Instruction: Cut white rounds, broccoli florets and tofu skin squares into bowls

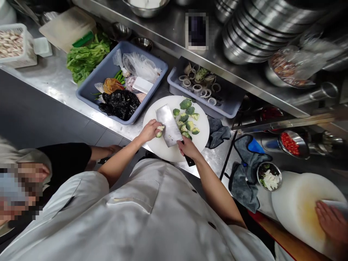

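Observation:
On a round white cutting board (152, 148), my right hand (189, 148) is closed around the black handle of a cleaver (169, 125). The broad blade lies over the middle of the board, pointing up and left. My left hand (150, 131) pinches a small broccoli piece (160, 131) at the blade's left side. Several cut broccoli florets (190, 116) lie in a loose group to the right of the blade.
A blue-grey tray (162, 69) with bags stands upper left of the board, beside leafy greens (87, 54). Behind is another tray (231, 114) with onion rings. Dark cloths (217, 132) lie right. Another person's hand (330, 221) rests on a second board (288, 195). Someone sits at left.

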`<state>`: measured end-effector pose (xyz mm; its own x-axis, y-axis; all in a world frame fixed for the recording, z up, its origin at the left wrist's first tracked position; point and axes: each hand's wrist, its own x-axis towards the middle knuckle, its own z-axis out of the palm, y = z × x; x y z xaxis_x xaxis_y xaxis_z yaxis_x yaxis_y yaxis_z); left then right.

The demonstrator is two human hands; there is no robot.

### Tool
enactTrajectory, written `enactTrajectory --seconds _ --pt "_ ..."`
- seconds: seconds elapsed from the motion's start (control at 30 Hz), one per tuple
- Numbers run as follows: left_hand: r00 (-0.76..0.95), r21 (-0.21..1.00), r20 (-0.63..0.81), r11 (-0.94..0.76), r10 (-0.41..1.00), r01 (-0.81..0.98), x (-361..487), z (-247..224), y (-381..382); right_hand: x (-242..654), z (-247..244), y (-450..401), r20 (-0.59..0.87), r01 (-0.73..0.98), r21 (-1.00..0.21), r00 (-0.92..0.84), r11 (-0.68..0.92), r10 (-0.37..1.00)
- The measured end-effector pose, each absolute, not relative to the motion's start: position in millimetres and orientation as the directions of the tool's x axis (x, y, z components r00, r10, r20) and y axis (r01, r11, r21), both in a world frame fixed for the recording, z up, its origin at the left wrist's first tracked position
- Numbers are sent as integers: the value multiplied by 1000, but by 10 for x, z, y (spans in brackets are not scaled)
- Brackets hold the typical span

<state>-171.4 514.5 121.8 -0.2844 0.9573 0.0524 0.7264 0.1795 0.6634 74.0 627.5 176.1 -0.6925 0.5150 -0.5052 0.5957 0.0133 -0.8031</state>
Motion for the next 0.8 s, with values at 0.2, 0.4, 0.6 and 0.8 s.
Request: enactTrajectory --seconds 0.2,0.4,0.6,0.8 --pt "-250 651 73 144 966 745 -1764 1214 5100 412 1588 6265 -516 585 -810 -687 -31 511" --pt "-321 665 19 228 947 711 -1772 1225 5023 14 1356 6060 -498 531 -837 -636 -133 590" --pt "-256 607 -54 235 965 759 -1790 1377 5049 -247 1213 5867 -477 503 -845 -555 -182 682" --pt "-359 794 -106 296 927 531 -2266 1497 5273 164 1499 6071 -344 404 -903 -467 -150 815"
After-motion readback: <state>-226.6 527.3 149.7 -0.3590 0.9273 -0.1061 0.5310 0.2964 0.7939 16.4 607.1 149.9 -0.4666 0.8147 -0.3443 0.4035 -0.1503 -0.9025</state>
